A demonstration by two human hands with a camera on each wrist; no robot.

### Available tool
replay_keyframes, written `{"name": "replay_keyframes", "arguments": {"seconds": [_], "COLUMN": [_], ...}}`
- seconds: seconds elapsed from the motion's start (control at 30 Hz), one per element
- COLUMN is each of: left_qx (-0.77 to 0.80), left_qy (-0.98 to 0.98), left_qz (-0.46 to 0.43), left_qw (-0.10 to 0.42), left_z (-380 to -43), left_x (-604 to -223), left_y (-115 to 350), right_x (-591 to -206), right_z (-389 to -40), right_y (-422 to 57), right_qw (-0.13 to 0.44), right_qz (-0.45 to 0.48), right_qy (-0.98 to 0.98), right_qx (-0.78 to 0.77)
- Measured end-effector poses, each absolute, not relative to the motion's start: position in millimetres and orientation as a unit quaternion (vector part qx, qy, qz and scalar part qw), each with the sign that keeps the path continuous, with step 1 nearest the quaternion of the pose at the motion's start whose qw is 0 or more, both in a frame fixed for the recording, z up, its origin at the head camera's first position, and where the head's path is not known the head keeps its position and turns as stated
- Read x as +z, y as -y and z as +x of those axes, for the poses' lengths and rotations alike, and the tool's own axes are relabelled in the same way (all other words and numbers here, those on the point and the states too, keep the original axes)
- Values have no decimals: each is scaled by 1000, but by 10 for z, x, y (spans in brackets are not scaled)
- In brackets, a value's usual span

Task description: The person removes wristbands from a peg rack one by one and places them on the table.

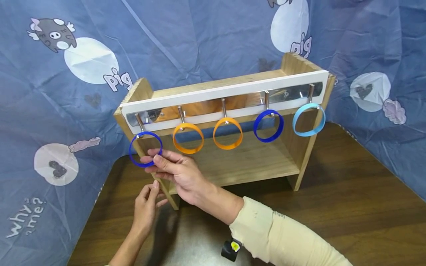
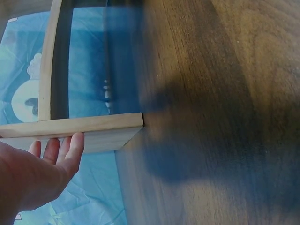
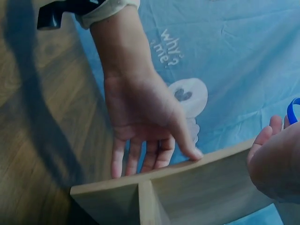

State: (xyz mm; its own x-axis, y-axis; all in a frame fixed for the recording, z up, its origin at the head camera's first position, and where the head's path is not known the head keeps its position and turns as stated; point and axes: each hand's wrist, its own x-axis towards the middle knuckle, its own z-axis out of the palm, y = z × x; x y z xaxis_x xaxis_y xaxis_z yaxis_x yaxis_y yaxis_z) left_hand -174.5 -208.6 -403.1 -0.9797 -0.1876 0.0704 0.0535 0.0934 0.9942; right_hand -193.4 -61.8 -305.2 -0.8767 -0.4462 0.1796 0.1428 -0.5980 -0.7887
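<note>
My right hand is at the leftmost ring, a dark blue one hanging from a metal hook. In the head view the thumb lies over the ring's lower right and fingers show behind it, pinching the band. A bit of that blue ring shows beside my right hand in the right wrist view. Low on the left, my left hand touches the wooden rack's left side panel. Its fingertips meet the panel's outer side in the left wrist view; the thumb rests at the edge in the right wrist view.
Further right on the rack hang two orange rings, another dark blue ring and a light blue ring. A shiny strip on a white board carries the hooks. The rack stands on a brown wooden table before blue printed cloth.
</note>
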Motion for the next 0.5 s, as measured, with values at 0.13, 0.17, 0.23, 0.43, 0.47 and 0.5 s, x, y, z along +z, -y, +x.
{"name": "replay_keyframes", "arguments": {"seconds": [0.13, 0.17, 0.23, 0.43, 0.47, 0.5], "left_qx": [-671, -671, -673, -678, -680, -681], "left_qy": [735, 735, 733, 729, 727, 726], "left_qz": [48, 49, 49, 41, 39, 36], "left_qw": [87, 86, 85, 86, 88, 89], "left_z": [-1743, -1743, -1742, -1735, -1733, -1731], "left_x": [-4030, -4031, -4033, -4034, -4031, -4029], "left_y": [2082, 2081, 2079, 2083, 2085, 2088], "right_x": [-2992, -2979, -2954, -2894, -2890, -2888], "right_z": [-1883, -1870, -1843, -1760, -1750, -1741], "right_y": [632, 635, 638, 634, 632, 628], "right_qw": [172, 173, 174, 183, 186, 190], "right_qz": [-188, -192, -201, -227, -229, -229], "right_qy": [-400, -397, -394, -393, -392, -392], "right_qx": [-880, -881, -880, -872, -871, -870]}}
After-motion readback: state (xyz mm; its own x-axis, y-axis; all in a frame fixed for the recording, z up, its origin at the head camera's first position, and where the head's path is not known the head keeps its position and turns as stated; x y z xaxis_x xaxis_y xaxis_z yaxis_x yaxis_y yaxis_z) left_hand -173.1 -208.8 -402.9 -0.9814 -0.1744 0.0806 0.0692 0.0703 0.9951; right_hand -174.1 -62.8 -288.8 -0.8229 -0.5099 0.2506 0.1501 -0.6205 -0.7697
